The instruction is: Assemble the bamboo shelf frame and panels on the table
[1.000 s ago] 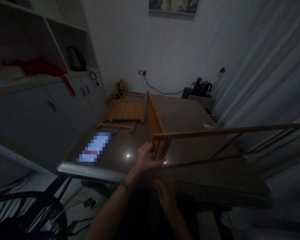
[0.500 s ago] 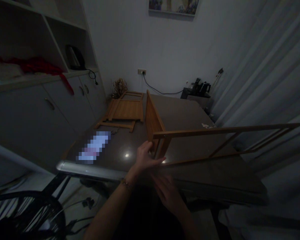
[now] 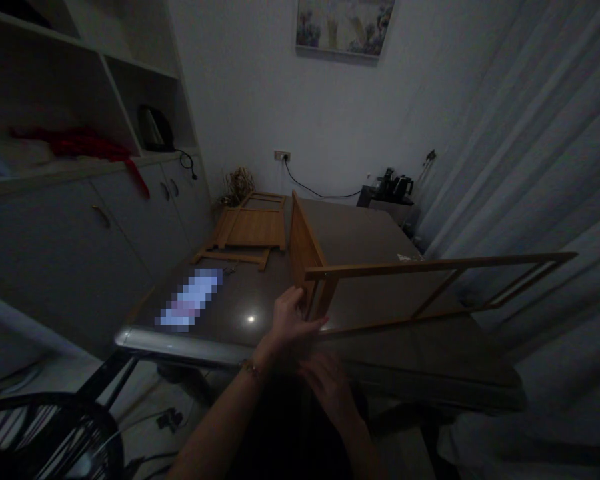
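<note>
A wooden frame (image 3: 380,269) stands on its long edge on the table, joined or set at a corner against an upright wooden panel (image 3: 303,243). My left hand (image 3: 293,319) is closed round the lower part of this corner, its thumb stretched to the right across the near end. Just below, in front of the table edge, is my right hand (image 3: 329,385). Its fingers are loosely bent and slightly apart, pointing left, and nothing shows in them. Dim light hides its thumb and palm.
More wooden panels (image 3: 257,228) lie at the table's far left, with a loose wooden piece (image 3: 233,256) in front. A blurred-out bright rectangle (image 3: 190,301) lies nearer. The metal table edge (image 3: 180,343) runs before me. A black fan (image 3: 45,433) stands lower left; curtains (image 3: 545,147) hang right.
The view has tilted up slightly. My right hand has shifted a little, its fingers now more bent. My left hand keeps its hold on the frame corner.
</note>
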`<state>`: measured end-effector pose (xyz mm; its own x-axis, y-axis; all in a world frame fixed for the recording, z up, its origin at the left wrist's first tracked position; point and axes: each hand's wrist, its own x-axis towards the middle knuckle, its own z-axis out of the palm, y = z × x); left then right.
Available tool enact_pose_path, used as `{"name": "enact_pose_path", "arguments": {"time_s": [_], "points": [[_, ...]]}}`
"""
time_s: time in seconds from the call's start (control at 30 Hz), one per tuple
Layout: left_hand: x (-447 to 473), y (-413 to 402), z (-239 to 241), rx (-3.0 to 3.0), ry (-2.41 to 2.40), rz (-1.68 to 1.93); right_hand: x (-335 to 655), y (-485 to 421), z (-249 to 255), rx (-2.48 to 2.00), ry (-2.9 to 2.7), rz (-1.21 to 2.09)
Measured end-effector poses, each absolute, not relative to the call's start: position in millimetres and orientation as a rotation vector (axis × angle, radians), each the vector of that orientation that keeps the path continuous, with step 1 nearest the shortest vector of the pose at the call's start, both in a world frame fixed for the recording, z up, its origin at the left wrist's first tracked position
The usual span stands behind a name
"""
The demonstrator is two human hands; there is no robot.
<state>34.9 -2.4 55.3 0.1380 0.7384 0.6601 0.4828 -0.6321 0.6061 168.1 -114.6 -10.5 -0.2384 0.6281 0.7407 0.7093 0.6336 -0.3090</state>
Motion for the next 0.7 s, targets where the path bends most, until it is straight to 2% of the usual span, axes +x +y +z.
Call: {"name": "enact_pose_path", "arguments": {"time_s": [0.4,0.7], "points": [[35.5,-1.0,54.4,2.178,1.183,1.523,158.5,-119.3,-12.0,-1.171,-1.657,0.166],[34.7,-0.9,53.8,2.179,1.192,1.487,161.8,-120.9,-10.0,-1.195,-1.751,-0.023]]}}
